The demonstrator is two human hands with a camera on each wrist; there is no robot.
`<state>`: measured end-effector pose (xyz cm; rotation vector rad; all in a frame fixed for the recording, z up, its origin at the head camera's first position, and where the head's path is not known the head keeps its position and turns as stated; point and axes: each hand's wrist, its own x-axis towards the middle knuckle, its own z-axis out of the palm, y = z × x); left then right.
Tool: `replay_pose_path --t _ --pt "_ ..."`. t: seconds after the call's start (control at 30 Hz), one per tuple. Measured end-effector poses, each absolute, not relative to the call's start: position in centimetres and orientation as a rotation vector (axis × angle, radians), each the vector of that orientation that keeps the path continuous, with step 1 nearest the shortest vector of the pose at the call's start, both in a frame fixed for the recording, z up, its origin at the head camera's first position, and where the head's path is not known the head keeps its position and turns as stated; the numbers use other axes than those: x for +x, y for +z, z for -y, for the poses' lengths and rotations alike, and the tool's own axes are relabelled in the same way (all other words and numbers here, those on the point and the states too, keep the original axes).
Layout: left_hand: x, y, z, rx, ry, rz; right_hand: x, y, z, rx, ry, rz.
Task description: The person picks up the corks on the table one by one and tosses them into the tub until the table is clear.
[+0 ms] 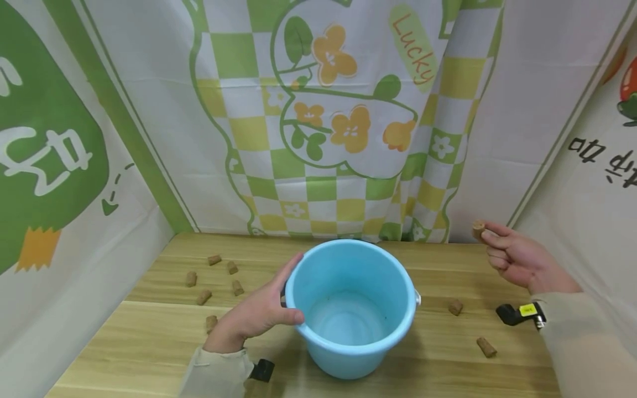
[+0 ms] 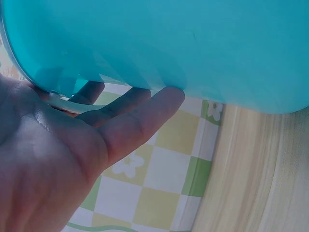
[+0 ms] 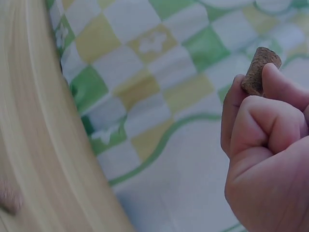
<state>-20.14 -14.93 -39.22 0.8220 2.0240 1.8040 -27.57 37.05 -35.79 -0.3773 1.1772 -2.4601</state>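
A light blue bucket (image 1: 348, 348) stands upright on the wooden table; its inside holds nothing that shows. My left hand (image 1: 261, 309) rests against its left side, thumb at the rim and index finger along the outer edge. Seen from the left wrist, the fingers (image 2: 140, 116) are fairly straight and touch the bucket's wall (image 2: 203, 53). Out to the right of the bucket, above the table's back edge in the head view, my right hand (image 1: 520, 254) pinches a brown cork (image 3: 258, 70) between thumb and index finger. Its other fingers are curled in.
Several loose corks (image 1: 237, 287) lie on the table (image 1: 124, 342) left of the bucket. To its right lie a cork (image 1: 455, 307) and another cork (image 1: 486, 347) nearer the front. A patterned cloth (image 1: 343, 193) hangs behind the table, with printed cloth on both sides.
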Motion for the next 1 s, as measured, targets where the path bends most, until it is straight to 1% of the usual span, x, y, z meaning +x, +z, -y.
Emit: replay_pose_path --t 0.37,0.73,1.0 --pt "-20.1 -39.4 14.9 0.821 1.816 -2.007 -25.8 -31.5 -32.1 -0.535 -2.216 -1.575" --pt "-20.1 -39.2 15.0 0.810 1.822 -1.998 -23.5 -26.4 -25.8 -0.397 -1.778 -2.285" --pt "-20.2 -39.4 14.9 0.823 1.820 -1.995 -22.0 -24.3 -22.9 -0.397 -1.359 -2.671"
